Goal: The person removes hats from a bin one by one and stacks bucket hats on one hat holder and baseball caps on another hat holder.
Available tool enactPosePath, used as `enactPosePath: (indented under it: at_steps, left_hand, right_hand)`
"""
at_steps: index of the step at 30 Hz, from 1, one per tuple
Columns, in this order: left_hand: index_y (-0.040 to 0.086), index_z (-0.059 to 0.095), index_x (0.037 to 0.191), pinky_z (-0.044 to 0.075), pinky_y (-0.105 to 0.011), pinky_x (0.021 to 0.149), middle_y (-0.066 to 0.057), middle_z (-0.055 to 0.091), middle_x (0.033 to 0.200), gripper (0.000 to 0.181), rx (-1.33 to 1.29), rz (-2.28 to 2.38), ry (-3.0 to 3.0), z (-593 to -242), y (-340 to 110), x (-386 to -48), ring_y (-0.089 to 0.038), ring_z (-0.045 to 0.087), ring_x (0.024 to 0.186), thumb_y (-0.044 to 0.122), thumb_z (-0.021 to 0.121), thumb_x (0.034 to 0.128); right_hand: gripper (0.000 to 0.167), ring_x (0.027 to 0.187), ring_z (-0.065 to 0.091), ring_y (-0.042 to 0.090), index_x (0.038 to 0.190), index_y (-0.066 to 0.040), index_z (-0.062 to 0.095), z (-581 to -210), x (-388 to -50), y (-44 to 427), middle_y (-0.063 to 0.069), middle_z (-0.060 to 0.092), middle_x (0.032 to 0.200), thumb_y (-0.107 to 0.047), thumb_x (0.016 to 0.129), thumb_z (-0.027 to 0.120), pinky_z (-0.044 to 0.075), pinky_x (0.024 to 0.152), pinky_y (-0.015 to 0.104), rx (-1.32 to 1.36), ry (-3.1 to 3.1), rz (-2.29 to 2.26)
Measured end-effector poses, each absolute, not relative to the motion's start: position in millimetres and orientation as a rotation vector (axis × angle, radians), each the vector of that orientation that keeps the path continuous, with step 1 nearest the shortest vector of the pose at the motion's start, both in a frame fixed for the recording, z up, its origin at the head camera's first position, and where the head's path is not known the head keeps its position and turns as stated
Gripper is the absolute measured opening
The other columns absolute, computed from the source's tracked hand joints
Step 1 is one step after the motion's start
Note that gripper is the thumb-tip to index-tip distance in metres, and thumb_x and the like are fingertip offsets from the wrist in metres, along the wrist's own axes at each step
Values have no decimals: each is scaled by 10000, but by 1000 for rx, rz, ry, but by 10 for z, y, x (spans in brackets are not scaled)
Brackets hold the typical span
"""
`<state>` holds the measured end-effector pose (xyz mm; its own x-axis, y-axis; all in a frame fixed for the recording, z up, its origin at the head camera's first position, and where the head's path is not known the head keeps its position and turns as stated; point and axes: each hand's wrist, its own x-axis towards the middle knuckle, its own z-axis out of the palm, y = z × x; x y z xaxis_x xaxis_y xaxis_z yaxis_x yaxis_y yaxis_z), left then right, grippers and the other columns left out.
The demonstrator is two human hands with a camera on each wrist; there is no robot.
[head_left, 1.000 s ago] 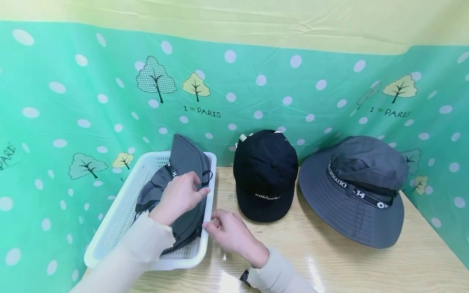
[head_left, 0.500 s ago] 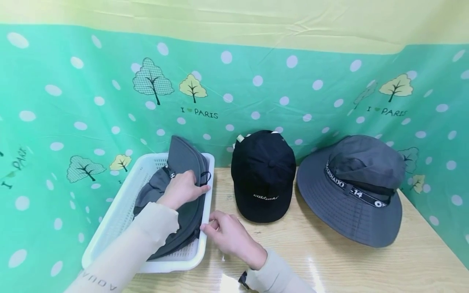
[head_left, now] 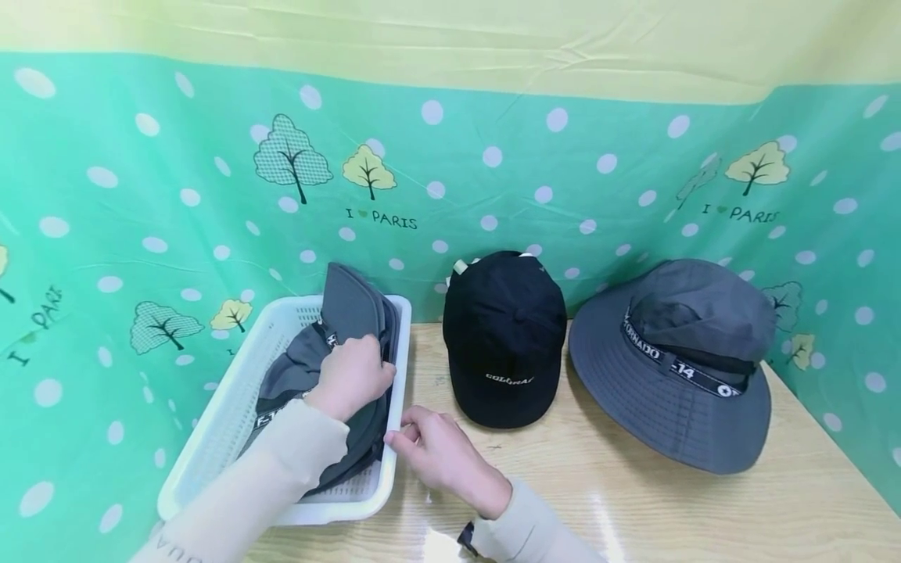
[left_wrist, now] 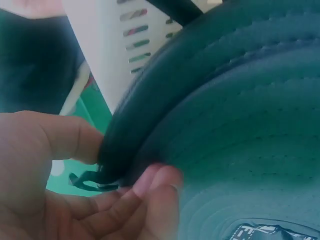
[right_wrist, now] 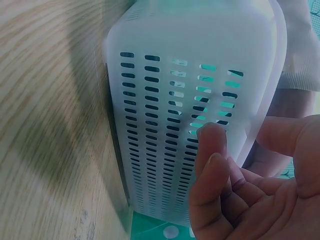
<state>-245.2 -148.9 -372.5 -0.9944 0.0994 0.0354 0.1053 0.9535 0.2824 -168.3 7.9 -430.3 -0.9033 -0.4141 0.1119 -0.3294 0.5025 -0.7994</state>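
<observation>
In the head view, my left hand (head_left: 354,377) reaches into the white plastic basket (head_left: 211,418) and pinches the brim of a dark grey bucket hat (head_left: 352,301). The left wrist view shows the thumb (left_wrist: 75,136) on one side of the stacked brims (left_wrist: 150,107) and the fingertips (left_wrist: 162,182) on the other, with a thin cord loop beside them. My right hand (head_left: 446,455) grips the basket's right rim, thumb over the edge and fingers (right_wrist: 212,150) against the slotted outer wall. The hat crowns are partly hidden by my left hand and sleeve.
A black baseball cap (head_left: 507,344) sits on the wooden table (head_left: 563,500), right of the basket. Farther right is a large grey bucket hat (head_left: 683,360) with a lettered band. A green and yellow dotted cloth (head_left: 535,172) hangs behind and at the sides.
My left hand's thumb, earlier stretched out over the basket rim, has drawn in against the hat brim. The right hand has kept its place on the rim. The head view has shifted slightly.
</observation>
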Motion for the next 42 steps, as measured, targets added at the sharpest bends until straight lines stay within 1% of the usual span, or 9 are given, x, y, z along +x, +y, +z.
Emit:
enactPosePath:
  at_steps: [4,13,18,23,26,30,33,39,42]
  left_hand:
    - [-27,559,853,468,-473,503,-196,592,747,275,-191,-394,-3077,-3752,-1479,-2398,-337,592,628,229,638,791]
    - [85,539,615,381,-359,436,-99,524,612,257,-121,-455,-3131,-3769,-1487,-2371,-260,511,529,230,585,822]
    - [65,550,609,405,-403,424,-134,556,615,225,-168,-413,-3028,-3794,-1475,-2360,-274,524,518,167,577,808]
    - [23,571,647,447,-469,447,-190,595,646,189,-209,-367,-2927,-3776,-1466,-2325,-335,580,551,140,591,794]
    - [38,545,618,437,-476,436,-202,590,634,206,-197,-379,-2876,-3709,-1497,-2300,-358,579,544,145,578,791]
    - [78,482,565,382,-416,375,-147,529,544,243,-173,-463,-2814,-3532,-1558,-2244,-308,518,462,161,531,788]
    - [97,457,561,347,-357,351,-84,472,500,243,-174,-567,-2771,-3387,-1569,-2184,-250,463,418,168,503,789]
    - [116,439,553,340,-311,354,-14,418,474,232,-267,-687,-2688,-3201,-1460,-2052,-183,418,401,159,512,770]
    - [121,439,556,325,-305,353,10,390,470,228,-308,-719,-2685,-3157,-1388,-1975,-160,407,396,151,524,765]
  right_hand:
    - [237,542,508,6,972,-98,630,-4306,-1682,68,-142,586,673,-328,925,595,430,544,175,-668,2625,-1388]
    - [228,545,482,-17,978,-107,631,-4312,-1684,75,-161,561,663,-327,933,591,422,542,173,-681,2638,-1381]
    - [222,540,488,-11,960,-113,626,-4311,-1681,74,-156,571,671,-331,930,594,422,536,174,-669,2646,-1372]
    - [217,529,494,-7,955,-116,626,-4307,-1680,74,-149,580,670,-330,928,599,422,531,174,-660,2653,-1368]
    - [232,542,503,-13,964,-111,629,-4298,-1679,75,-157,581,671,-338,926,598,429,555,169,-663,2654,-1359]
    - [303,565,522,-21,1036,-69,628,-4269,-1681,88,-159,601,697,-348,920,604,450,619,178,-654,2659,-1349]
    - [349,573,531,-12,1093,-45,624,-4242,-1695,121,-146,612,719,-349,922,608,461,629,196,-641,2686,-1364]
    - [276,562,516,15,1011,-110,662,-4185,-1730,198,-117,578,704,-359,965,551,458,543,206,-691,2746,-1595]
    - [262,563,530,34,1058,-111,650,-4148,-1735,220,-81,621,781,-340,965,563,471,517,221,-785,2677,-1772]
